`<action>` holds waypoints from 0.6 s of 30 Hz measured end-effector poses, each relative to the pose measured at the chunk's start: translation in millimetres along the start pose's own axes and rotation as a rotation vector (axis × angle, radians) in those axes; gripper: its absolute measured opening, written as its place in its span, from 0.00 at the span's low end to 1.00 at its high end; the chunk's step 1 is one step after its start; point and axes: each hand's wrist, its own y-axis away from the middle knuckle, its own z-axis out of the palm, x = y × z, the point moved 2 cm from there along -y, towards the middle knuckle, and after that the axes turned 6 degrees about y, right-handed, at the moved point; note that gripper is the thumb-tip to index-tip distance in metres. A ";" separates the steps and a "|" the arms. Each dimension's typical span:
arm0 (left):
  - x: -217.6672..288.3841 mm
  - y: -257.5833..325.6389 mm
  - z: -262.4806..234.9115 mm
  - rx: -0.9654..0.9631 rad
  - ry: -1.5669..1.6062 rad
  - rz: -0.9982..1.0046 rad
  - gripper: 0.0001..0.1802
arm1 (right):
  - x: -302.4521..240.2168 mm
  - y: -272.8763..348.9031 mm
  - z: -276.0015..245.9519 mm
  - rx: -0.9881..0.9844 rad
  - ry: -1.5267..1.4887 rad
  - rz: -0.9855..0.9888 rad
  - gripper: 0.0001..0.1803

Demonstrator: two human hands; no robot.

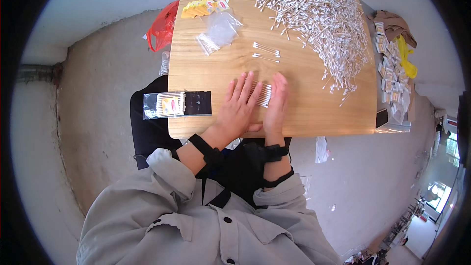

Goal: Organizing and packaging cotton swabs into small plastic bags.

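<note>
A row of cotton swabs (pixel 265 95) lies side by side on the wooden table, between my two hands. My left hand (pixel 237 105) rests flat with its fingers stretched out, its fingertips over the left part of the row. Along the right ends of the row stands my right hand (pixel 276 99), turned on its edge, fingers straight and touching the swabs or very near them. Beyond my fingertips are several loose cotton swabs (pixel 266 49). My left fingers hide part of the row.
A large heap of cotton swabs (pixel 314 10) covers the far right of the table (pixel 319 118). Yellow cards (pixel 201 8) and clear plastic bags (pixel 219 32) lie far left. A filled swab packet (pixel 170 104) sits at the left edge. Many packets (pixel 392 76) are piled beyond the right edge.
</note>
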 end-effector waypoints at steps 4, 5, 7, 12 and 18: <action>-3.9 3.5 2.2 -0.042 -0.061 -0.026 0.63 | 6.3 1.8 15.1 -0.064 -0.154 0.014 0.29; -4.4 8.9 1.6 -0.063 -0.094 -0.059 0.62 | -2.1 8.0 18.8 -0.043 -0.204 0.062 0.29; -6.5 17.6 0.8 -0.081 -0.128 -0.103 0.62 | -11.7 14.0 26.7 -0.034 -0.255 0.113 0.30; -9.1 32.3 -7.5 -0.053 -0.029 -0.110 0.60 | -14.0 22.2 42.2 0.005 -0.229 0.041 0.28; -28.8 64.2 -18.1 0.030 -0.056 -0.172 0.56 | -15.9 41.7 77.4 -0.060 -0.053 -0.046 0.27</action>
